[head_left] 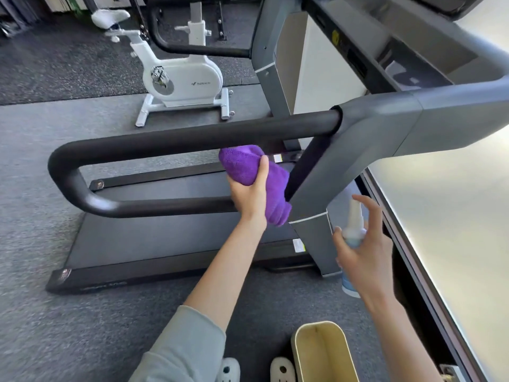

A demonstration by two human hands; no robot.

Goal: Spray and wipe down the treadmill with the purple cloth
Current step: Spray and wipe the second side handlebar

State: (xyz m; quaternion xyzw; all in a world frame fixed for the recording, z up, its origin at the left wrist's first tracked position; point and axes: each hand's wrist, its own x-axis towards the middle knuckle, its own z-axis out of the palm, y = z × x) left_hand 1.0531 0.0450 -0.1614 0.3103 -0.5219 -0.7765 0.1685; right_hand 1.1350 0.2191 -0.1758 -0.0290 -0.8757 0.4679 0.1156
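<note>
Bunched in the left hand (249,194), the purple cloth (254,180) is being gripped between the two bars of the treadmill's black handrail (170,139), beside the grey upright (316,188). Right of it, a spray bottle (354,230) is being clasped by the right hand (363,252), forefinger raised over its nozzle.

Left hand (249,195) grips purple cloth (254,177) by treadmill handrail (170,139); right hand (363,252) holds spray bottle (354,230) (nozzle up).

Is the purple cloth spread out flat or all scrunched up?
Scrunched up. The purple fluffy cloth is bunched into a lump that the left hand grips, between the black padded treadmill handrail bars.
</note>
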